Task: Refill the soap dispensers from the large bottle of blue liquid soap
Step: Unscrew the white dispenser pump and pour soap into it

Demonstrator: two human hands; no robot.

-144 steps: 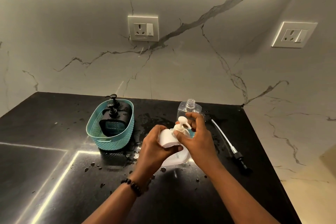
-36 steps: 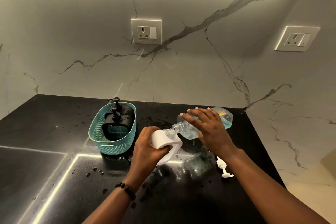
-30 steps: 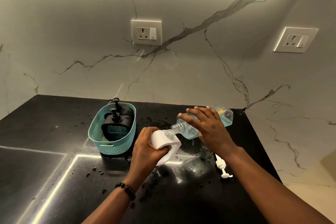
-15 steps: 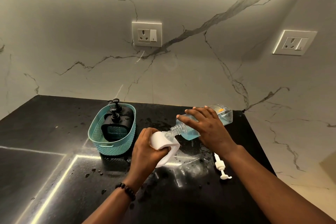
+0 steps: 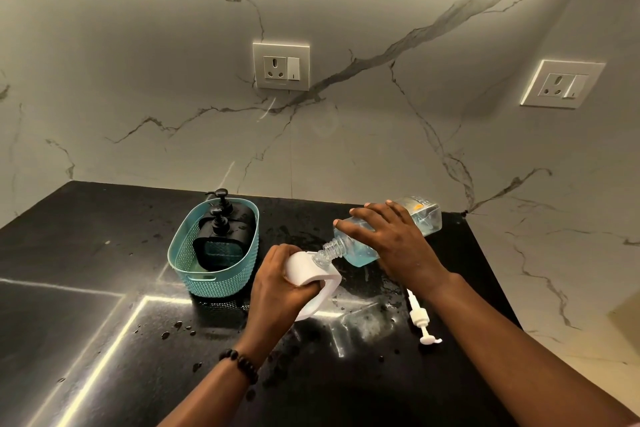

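Observation:
My right hand (image 5: 394, 246) grips a clear bottle of blue liquid soap (image 5: 426, 218), tipped almost flat with its threaded neck (image 5: 329, 250) pointing left and down. The neck meets the top opening of a white soap dispenser (image 5: 311, 270), which my left hand (image 5: 277, 291) holds steady on the black counter. Blue soap pools in the lower side of the bottle. The dispenser's white pump (image 5: 420, 317) lies loose on the counter to the right of my hands.
A teal basket (image 5: 214, 277) stands left of my hands and holds two black pump dispensers (image 5: 221, 236). The black counter (image 5: 86, 288) is wet with drops and puddles around the work spot. Marble walls with two power sockets (image 5: 281, 66) close off the back and right.
Since 4.8 s ago the white pump has come off the dispenser and lies on the counter, and my right hand has tipped the clear bottle. Over the last second the pour holds nearly still.

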